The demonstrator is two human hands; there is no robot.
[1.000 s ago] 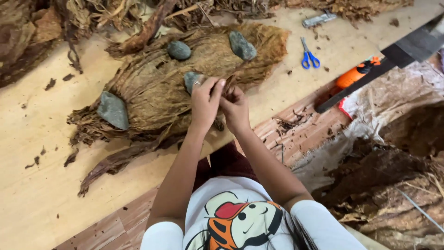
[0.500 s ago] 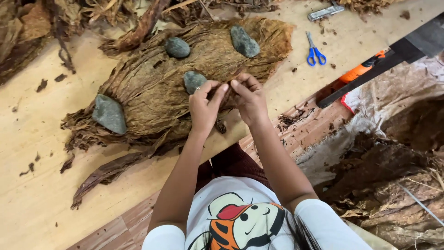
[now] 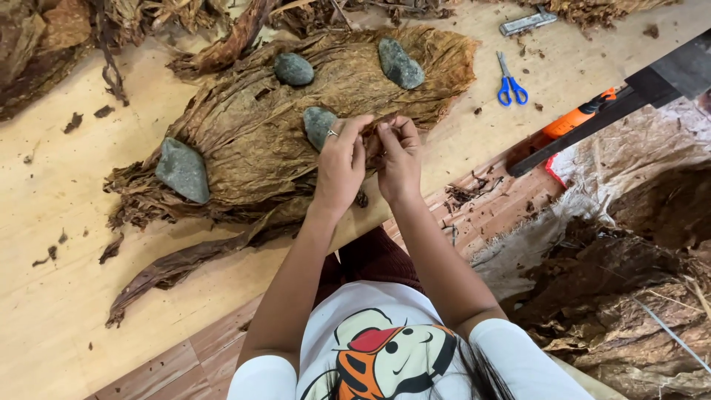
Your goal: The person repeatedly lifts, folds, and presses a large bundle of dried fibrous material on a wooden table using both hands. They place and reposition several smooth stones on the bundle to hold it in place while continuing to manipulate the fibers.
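A wide stack of dried brown leaves (image 3: 244, 141) lies spread on the wooden table (image 3: 52, 296), held flat by several grey stones (image 3: 181, 170). My left hand (image 3: 341, 167) and my right hand (image 3: 398, 155) meet over the stack's near right edge, fingers pinched together on a small piece of brown leaf (image 3: 372, 141) between them. One grey stone (image 3: 317, 124) sits just left of my left hand's fingers. A ring shows on my left hand.
Blue-handled scissors (image 3: 509, 81) and a small metal tool (image 3: 527, 22) lie on the table at the back right. An orange-handled tool (image 3: 574, 118) sits under a dark bar (image 3: 629, 92). More dried leaves are heaped along the back (image 3: 148, 22) and on sacking at right (image 3: 629, 281).
My hands drew closer together and shifted slightly up over the stack's edge, still pinching the leaf piece. The view has drifted a little.
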